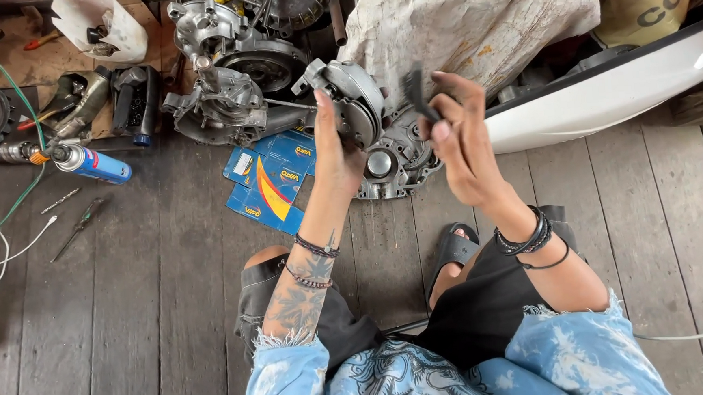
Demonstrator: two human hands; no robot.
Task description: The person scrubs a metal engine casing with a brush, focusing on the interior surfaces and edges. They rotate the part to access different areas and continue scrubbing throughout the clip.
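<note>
My left hand (334,154) is raised and grips a round grey metal engine part (353,96), held upright in front of me. Just right of that part, my right hand (457,134) pinches a small dark tool (415,90) between its fingers. Below both hands a silver engine case cover (394,161) lies on the wooden plank floor (162,298). Blue and yellow cardboard boxes (273,178) lie flat beside it, under my left forearm.
A larger engine block (230,75) stands at the back. A blue spray can (93,163), drill bits and a small hand tool (77,228) lie at left, with green and white wires. A white sack (470,15) and a white curved panel (613,92) fill the right back.
</note>
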